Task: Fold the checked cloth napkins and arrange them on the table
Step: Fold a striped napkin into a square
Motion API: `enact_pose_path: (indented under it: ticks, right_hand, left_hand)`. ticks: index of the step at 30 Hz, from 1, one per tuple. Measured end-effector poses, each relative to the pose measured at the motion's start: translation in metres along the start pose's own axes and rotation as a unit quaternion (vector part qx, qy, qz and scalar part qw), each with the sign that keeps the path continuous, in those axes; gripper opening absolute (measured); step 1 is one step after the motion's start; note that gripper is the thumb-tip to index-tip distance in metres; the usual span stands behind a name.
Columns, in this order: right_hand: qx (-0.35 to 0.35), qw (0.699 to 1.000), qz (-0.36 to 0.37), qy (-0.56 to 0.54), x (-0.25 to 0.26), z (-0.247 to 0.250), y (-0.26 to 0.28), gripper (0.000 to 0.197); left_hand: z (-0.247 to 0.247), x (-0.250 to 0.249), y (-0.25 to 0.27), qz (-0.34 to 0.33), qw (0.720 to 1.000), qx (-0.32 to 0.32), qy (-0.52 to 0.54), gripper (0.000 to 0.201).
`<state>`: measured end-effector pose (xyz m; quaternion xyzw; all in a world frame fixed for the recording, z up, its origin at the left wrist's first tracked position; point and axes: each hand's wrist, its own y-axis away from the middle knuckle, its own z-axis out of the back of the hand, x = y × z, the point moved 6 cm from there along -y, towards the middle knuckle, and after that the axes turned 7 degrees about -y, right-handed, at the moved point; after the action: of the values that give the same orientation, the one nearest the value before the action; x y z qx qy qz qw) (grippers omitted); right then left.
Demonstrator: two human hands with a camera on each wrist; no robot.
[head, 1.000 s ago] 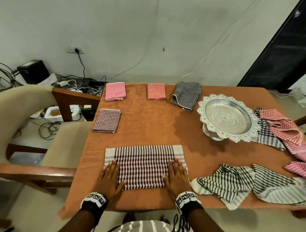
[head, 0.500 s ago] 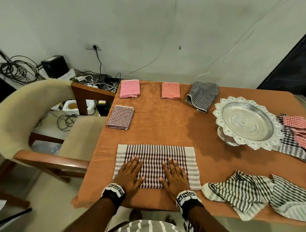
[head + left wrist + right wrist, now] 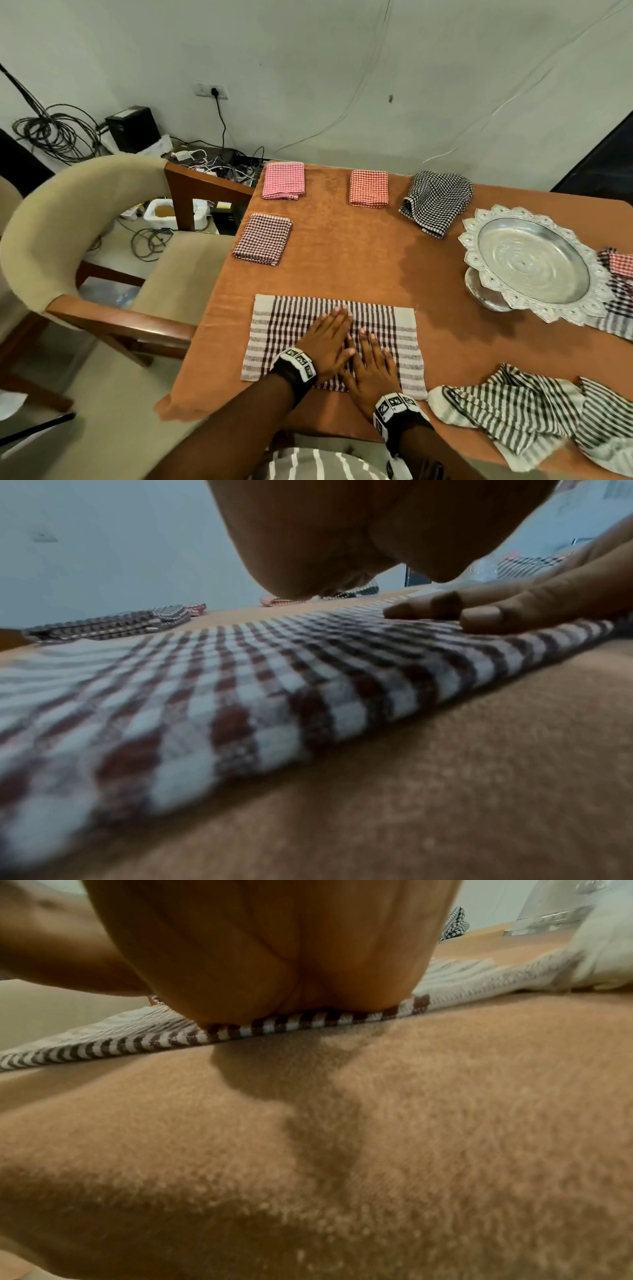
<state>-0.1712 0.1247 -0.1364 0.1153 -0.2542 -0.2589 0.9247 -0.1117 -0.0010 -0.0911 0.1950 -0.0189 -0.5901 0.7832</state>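
L hand [image 3: 328, 342] & R hand [image 3: 371, 368]: fingers straight, flat on brown-and-white checked cloth napkin [image 3: 291, 325], near edge of orange-covered table [image 3: 359, 246].

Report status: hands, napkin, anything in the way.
Left hand and right hand both flat, side by side, pressing the brown checked napkin. Napkin half-folded, lying flat on the table. Nothing in the way.

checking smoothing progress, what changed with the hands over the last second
Both hands slid inward across the brown checked napkin: the left hand and right hand now lie side by side at its middle, flat, gripping nothing. The napkin stayed spread on the table; the folded napkins did not move.
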Motion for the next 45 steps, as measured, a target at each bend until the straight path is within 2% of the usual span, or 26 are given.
enact_pose_path:
  ticks: [4, 9, 12, 16, 20, 22, 24, 26, 32, 35, 37, 38, 41, 43, 45]
  right_hand:
    - [0.011, 1.0, -0.005, -0.002, -0.001, 0.001, 0.002, 0.063]
    - [0.017, 1.0, -0.011, 0.014, -0.001, 0.003, 0.004, 0.068]
    - [0.021, 0.999, -0.026, 0.007, 0.001, 0.005, 0.006, 0.07]
    - [0.018, 0.999, -0.03, 0.012, 0.024, 0.022, -0.003, 0.077]
    - [0.044, 0.997, 0.062, 0.001, 0.072, 0.033, -0.035, 0.084]
    - [0.068, 0.995, 0.073, 0.004, 0.082, 0.033, -0.048, 0.083]
    - [0.078, 0.994, 0.065, 0.027, 0.071, 0.034, -0.057, 0.072]
    - [0.058, 0.996, 0.055, 0.043, 0.044, 0.041, -0.062, 0.065]
    - [-0.014, 0.997, -0.078, 0.018, -0.06, 0.071, -0.048, 0.072]
    - [-0.026, 0.992, -0.12, 0.037, -0.074, 0.073, -0.039, 0.083]
    - [-0.047, 0.989, -0.137, 0.031, -0.06, 0.076, -0.035, 0.085]
    - [-0.067, 0.99, -0.125, 0.023, -0.045, 0.077, -0.035, 0.084]
    - [-0.082, 0.997, 0.003, -0.013, 0.019, 0.068, -0.032, 0.075]
    - [-0.039, 0.997, 0.072, -0.011, 0.055, 0.043, -0.024, 0.07]
    - [0.04, 0.995, 0.094, 0.005, 0.062, 0.01, -0.018, 0.069]
  left_hand:
    - [-0.018, 0.026, 0.004, 0.052, 0.999, 0.004, -0.008, 0.074]
    - [-0.022, 0.097, 0.044, 0.141, 0.99, -0.027, 0.004, 0.084]
    - [-0.025, 0.114, 0.057, 0.18, 0.983, -0.019, 0.005, 0.089]
    - [-0.026, 0.112, 0.056, 0.189, 0.982, -0.018, 0.003, 0.093]
    - [-0.026, 0.114, 0.055, 0.183, 0.983, -0.021, -0.002, 0.1]
    - [-0.027, 0.114, 0.055, 0.18, 0.984, -0.011, -0.007, 0.102]
    - [-0.027, 0.115, 0.054, 0.18, 0.984, -0.01, -0.009, 0.103]
    - [-0.027, 0.115, 0.054, 0.174, 0.985, -0.004, -0.003, 0.103]
    - [-0.027, 0.117, 0.055, 0.165, 0.986, -0.005, -0.002, 0.101]
    - [-0.027, 0.119, 0.054, 0.161, 0.987, -0.008, -0.003, 0.099]
    - [-0.029, 0.121, 0.053, 0.161, 0.987, -0.005, -0.002, 0.098]
    - [-0.028, 0.121, 0.052, 0.158, 0.987, -0.006, 0.0, 0.097]
    - [-0.012, 0.123, 0.053, 0.164, 0.985, -0.045, 0.033, 0.09]
    - [0.004, 0.128, 0.06, 0.214, 0.966, -0.129, 0.071, 0.073]
    - [0.011, 0.139, 0.076, 0.314, 0.925, -0.185, 0.106, 0.062]
